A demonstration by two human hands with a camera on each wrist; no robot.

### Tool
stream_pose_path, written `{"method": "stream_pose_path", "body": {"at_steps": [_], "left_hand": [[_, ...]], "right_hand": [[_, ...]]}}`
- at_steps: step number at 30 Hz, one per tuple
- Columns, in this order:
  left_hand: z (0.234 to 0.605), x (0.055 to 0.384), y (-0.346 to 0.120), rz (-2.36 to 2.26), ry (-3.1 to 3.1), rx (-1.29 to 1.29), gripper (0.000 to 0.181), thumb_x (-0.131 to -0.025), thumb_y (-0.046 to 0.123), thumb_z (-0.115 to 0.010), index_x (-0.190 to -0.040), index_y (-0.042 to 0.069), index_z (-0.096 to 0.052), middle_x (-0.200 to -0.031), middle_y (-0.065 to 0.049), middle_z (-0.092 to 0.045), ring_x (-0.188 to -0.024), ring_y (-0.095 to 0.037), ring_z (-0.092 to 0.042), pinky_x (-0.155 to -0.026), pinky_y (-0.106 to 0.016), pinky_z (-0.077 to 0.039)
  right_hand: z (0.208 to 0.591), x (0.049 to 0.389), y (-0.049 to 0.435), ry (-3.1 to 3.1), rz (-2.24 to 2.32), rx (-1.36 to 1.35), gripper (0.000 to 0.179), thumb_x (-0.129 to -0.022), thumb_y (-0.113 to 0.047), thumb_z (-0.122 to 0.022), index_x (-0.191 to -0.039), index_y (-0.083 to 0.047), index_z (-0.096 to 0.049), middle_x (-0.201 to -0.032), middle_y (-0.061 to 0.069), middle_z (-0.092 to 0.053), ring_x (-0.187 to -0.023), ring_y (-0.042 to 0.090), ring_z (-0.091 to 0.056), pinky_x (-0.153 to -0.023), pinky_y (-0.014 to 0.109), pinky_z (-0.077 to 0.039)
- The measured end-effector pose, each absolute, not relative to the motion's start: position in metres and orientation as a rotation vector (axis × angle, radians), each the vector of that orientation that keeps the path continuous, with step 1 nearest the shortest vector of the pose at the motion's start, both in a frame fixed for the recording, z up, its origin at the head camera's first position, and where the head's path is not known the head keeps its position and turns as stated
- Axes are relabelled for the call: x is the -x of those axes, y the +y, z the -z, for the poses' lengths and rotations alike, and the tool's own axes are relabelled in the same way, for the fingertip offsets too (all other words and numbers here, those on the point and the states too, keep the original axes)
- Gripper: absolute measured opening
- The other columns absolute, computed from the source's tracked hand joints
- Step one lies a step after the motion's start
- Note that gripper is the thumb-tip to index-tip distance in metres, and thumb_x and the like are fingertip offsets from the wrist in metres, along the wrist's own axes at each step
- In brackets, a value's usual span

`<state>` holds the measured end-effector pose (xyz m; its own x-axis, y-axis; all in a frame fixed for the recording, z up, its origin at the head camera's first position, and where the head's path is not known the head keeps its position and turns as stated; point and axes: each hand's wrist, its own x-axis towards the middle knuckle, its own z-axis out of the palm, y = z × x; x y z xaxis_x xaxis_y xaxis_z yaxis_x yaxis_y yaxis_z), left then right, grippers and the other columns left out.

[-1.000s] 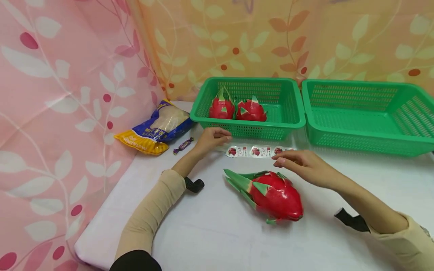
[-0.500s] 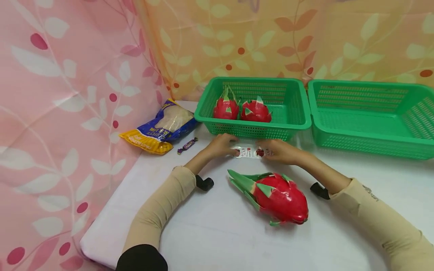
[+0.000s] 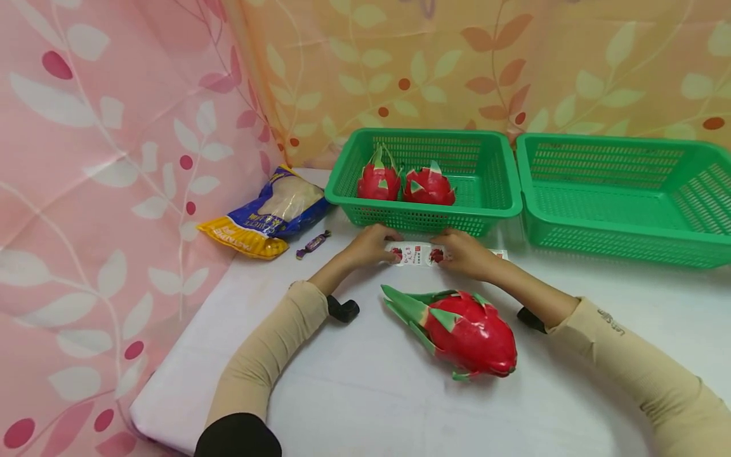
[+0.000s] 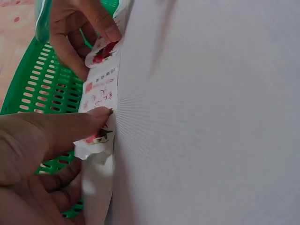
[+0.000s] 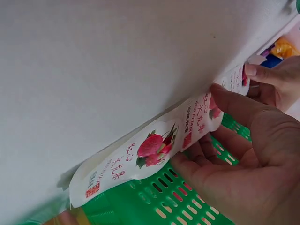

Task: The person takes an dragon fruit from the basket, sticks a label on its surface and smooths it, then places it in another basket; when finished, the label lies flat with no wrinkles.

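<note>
Just before the fruit basket (image 3: 422,217), pinches the sticker strip (image 3: 414,255) with left hand (image 3: 365,246) and right hand (image 3: 465,252), running lengthwise between both; has the loose dragon fruit (image 3: 471,333) nearside on the worktop (image 3: 342,393), leafy end leftward, bulk nearer right hand.

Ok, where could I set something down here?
Bare spots: the white tabletop between left sleeve and loose dragon fruit, and inside the right basket. Crowded: along the sticker strip before the left basket, pinched by left hand and right hand.
</note>
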<state>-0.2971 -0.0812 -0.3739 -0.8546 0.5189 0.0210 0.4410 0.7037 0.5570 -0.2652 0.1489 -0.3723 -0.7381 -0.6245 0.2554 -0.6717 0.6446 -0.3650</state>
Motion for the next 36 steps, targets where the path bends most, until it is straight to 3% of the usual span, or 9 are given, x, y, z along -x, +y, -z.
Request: {"method": "stream_pose_path", "body": {"at_steps": [7, 16, 23, 29, 33, 36], "left_hand": [[0.371, 0.297, -0.084, -1.025, 2.708, -0.795, 0.024, -0.079, 0.015, -0.072, -0.101, 0.006, -0.068, -0.095, -0.006, -0.069, -0.092, -0.016, -0.062, -0.083, -0.029, -0.049], [0.354, 0.285, -0.074, -1.25, 2.508, -0.955, 0.02, -0.077, 0.012, -0.074, -0.094, 0.002, -0.069, -0.092, -0.009, -0.071, -0.09, -0.015, -0.065, -0.083, -0.024, -0.05], [0.344, 0.282, -0.077, -1.438, 2.415, -0.935, 0.015, -0.083, 0.01, -0.067, -0.093, -0.001, -0.069, -0.089, -0.014, -0.07, -0.077, -0.012, -0.067, -0.069, -0.022, -0.051], [0.345, 0.284, -0.078, -1.566, 2.306, -0.823, 0.017, -0.085, 0.011, -0.066, -0.096, -0.002, -0.069, -0.091, -0.013, -0.071, -0.08, -0.008, -0.066, -0.074, -0.022, -0.051], [0.346, 0.285, -0.077, -1.66, 2.207, -0.651, 0.02, -0.085, 0.01, -0.066, -0.1, -0.002, -0.068, -0.094, -0.012, -0.071, -0.084, -0.009, -0.065, -0.079, -0.023, -0.051], [0.345, 0.283, -0.075, -1.72, 2.151, -0.55, 0.022, -0.084, 0.01, -0.067, -0.102, -0.002, -0.068, -0.095, -0.012, -0.071, -0.083, -0.009, -0.065, -0.075, -0.021, -0.05]], "right_hand": [[0.37, 0.266, 0.153, -2.749, -0.741, -1.097, 0.037, -0.075, -0.003, -0.072, -0.109, 0.007, -0.063, -0.098, 0.019, -0.063, -0.088, 0.027, -0.056, -0.073, 0.04, -0.049], [0.36, 0.256, 0.148, -2.523, -1.051, -1.213, 0.037, -0.081, -0.009, -0.069, -0.118, -0.004, -0.062, -0.109, 0.01, -0.067, -0.097, 0.021, -0.064, -0.078, 0.034, -0.055], [0.355, 0.25, 0.148, -2.401, -1.105, -1.185, 0.038, -0.078, -0.006, -0.071, -0.115, -0.006, -0.063, -0.108, 0.006, -0.067, -0.098, 0.017, -0.063, -0.084, 0.013, -0.048], [0.356, 0.252, 0.15, -2.296, -1.183, -1.212, 0.033, -0.076, -0.001, -0.071, -0.108, -0.006, -0.068, -0.094, 0.002, -0.066, -0.083, 0.011, -0.056, -0.068, 0.013, -0.044], [0.349, 0.245, 0.146, -2.301, -1.202, -1.193, 0.031, -0.074, 0.007, -0.07, -0.104, 0.002, -0.068, -0.093, 0.01, -0.063, -0.081, 0.017, -0.055, -0.061, 0.013, -0.04], [0.347, 0.244, 0.145, -2.317, -1.183, -1.174, 0.031, -0.073, 0.008, -0.07, -0.103, 0.002, -0.068, -0.097, 0.012, -0.061, -0.081, 0.018, -0.053, -0.057, 0.012, -0.039]]}}
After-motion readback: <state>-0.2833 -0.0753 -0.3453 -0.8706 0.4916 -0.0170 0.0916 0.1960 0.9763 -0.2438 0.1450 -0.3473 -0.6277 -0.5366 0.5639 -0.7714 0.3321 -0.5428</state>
